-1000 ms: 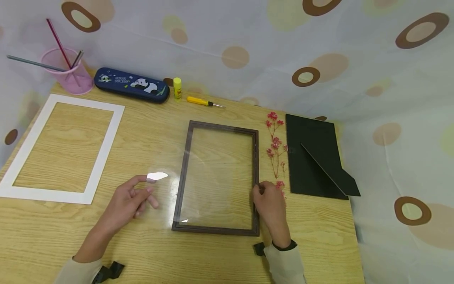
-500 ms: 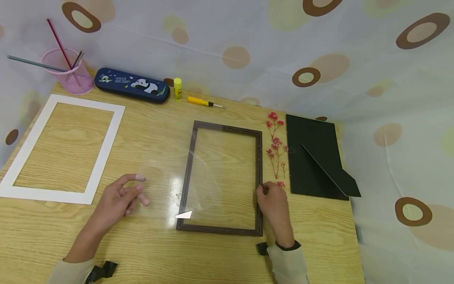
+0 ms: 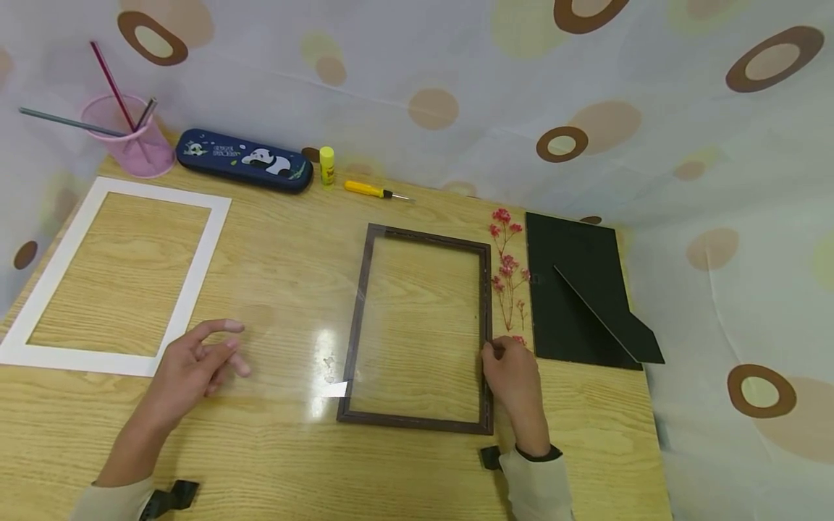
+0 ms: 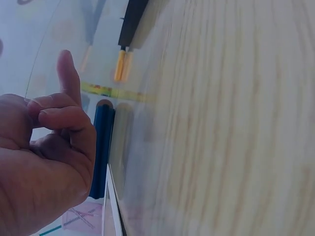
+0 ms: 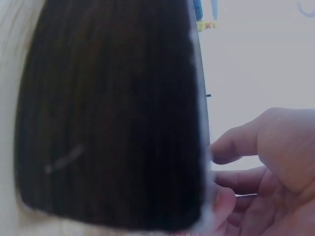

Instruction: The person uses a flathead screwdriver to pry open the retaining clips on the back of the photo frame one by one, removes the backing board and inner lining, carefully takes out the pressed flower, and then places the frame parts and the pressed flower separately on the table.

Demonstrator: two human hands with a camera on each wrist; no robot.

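Frame (image 3: 422,329) sliding rightward; I'm pinching its edge with right hand (image 3: 511,376), steadying it; left hand (image 3: 189,365) hovering released.

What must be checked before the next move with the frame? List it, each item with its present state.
1. Right hand grips the brown frame at its right rail: ok.
2. Frame lies flat on the table: ok.
3. Clear sheet sits inside the frame: not ok; a corner seems to glint outside the left rail.
4. Left hand has hold of the sheet: cannot tell.
5. Dried red flowers keep clear of the frame: not ok; they lie close beside the right rail.
6. Black backing board lies apart from the frame: ok.
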